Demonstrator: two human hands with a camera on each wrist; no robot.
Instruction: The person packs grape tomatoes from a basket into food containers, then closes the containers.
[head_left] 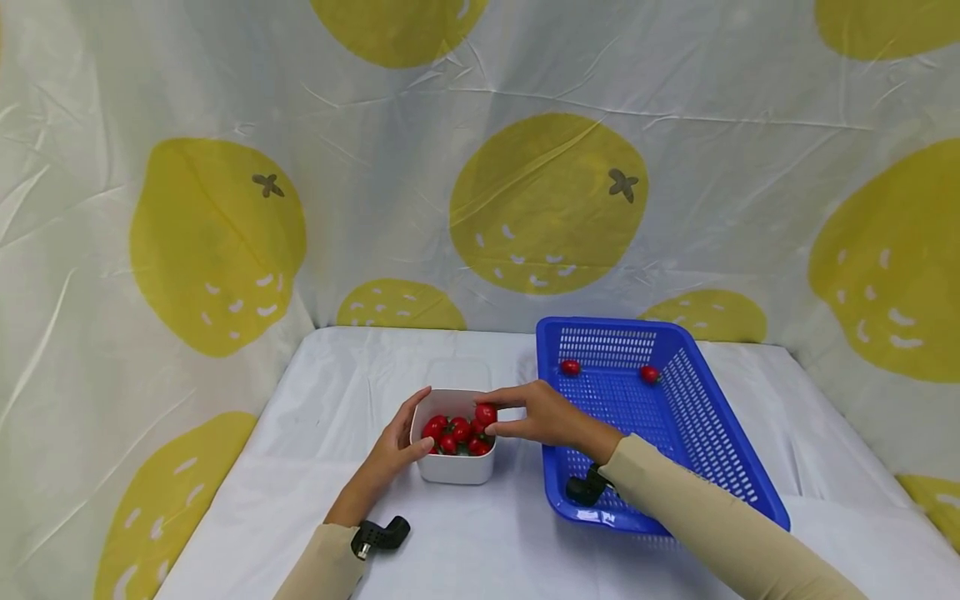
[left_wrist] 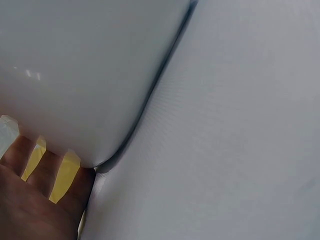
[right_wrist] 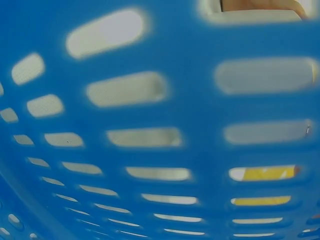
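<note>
A white square container (head_left: 455,472) stands on the white cloth with several red cherry tomatoes (head_left: 447,443) inside. My left hand (head_left: 395,439) grips the container at its left side, thumb by the front rim and fingers along the wall. The left wrist view shows those fingers against the container's smooth wall (left_wrist: 85,85). Over the container's right rim, my right hand (head_left: 542,414) pinches one cherry tomato (head_left: 486,414) between thumb and fingers. A blue perforated basket (head_left: 550,492) lies under my right forearm, with two cherry tomatoes (head_left: 571,367) apart near its far end.
A clear, lid-like piece (head_left: 459,367) lies behind the container, hard to make out. The white-covered table (head_left: 315,400) ends at a lemon-print curtain (head_left: 390,208). The basket's slotted wall (right_wrist: 195,110) fills most of the right wrist view.
</note>
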